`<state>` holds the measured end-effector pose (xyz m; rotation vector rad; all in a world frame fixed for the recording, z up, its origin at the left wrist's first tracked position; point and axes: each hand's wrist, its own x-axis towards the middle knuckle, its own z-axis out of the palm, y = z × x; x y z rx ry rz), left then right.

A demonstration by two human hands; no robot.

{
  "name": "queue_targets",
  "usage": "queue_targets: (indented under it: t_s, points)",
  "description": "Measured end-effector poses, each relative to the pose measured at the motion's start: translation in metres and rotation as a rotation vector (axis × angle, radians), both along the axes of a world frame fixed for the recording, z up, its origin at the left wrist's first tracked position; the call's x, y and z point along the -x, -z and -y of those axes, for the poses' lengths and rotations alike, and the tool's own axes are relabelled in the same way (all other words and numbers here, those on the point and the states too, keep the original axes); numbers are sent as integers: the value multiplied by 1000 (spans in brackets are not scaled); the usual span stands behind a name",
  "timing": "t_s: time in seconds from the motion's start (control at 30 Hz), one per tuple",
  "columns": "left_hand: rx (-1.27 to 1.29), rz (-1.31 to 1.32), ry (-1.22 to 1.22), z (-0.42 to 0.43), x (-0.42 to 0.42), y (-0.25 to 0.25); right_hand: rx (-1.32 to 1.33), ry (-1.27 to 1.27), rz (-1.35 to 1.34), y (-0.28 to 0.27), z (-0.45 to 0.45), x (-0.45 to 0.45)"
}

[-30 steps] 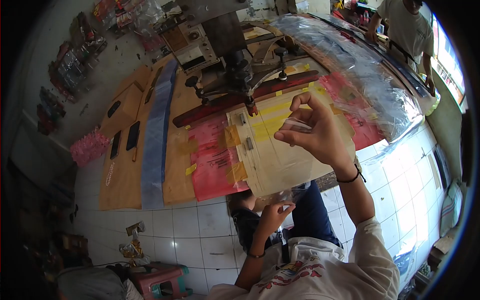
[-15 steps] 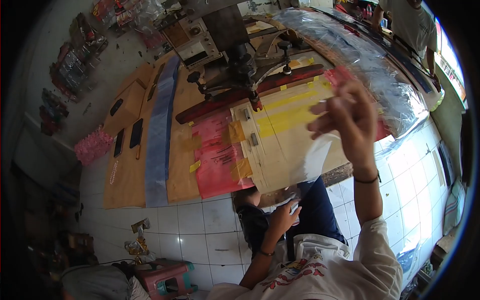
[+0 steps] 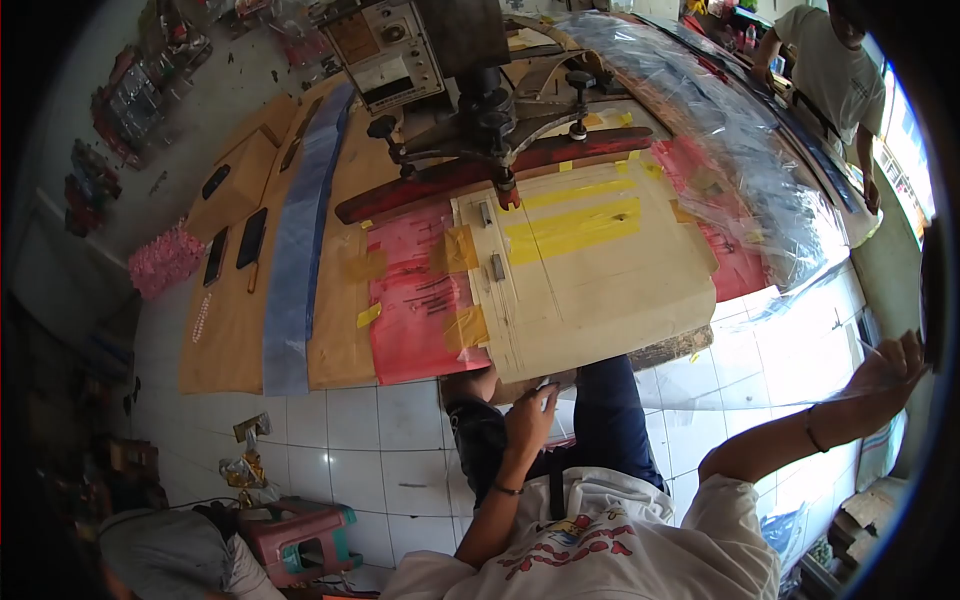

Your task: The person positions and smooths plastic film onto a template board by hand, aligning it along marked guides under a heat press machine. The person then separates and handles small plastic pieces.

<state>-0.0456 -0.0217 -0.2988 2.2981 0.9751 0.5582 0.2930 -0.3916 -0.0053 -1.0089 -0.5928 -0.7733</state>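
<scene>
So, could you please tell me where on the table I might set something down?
Bare patches: the cream sheet between the yellow tape and its near edge, and brown board between the blue strip and red sheet. Crowded: around the phones and under the machine.

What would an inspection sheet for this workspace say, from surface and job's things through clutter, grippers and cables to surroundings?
Surface: tan flat tabletop, largely covered.
Job's things: cream rectangular sheet with yellow tape, two small grey blocks on it; pink-red sheet material shows at both sides.
Clutter: black rectangular phones on the left, crinkled pink bundle at the edge.
Grippers: bare right hand pinches clear plastic film; bare left hand curled, grip unclear.
Cables: nothing clearly seen.
Surroundings: white tiled floor, red-and-green plastic stool, another person.
</scene>
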Motion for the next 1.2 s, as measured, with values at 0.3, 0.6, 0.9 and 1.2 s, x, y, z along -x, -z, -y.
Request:
queue_targets:
  t_s: [0.3,0.6,0.9,1.2]
  points:
    - [66,-110,-202,-25,36,1,263,522,-225,47,65,-28]
    - [94,125,-418,-52,84,-6,897,1034,-185,62,41,-13]
    - [-248,433,-955,-79,231,-135,717,-545,-316,72,-83,47]
    - [-529,871,-549,-63,204,-204,1001,-1318,33,54,-239,107]
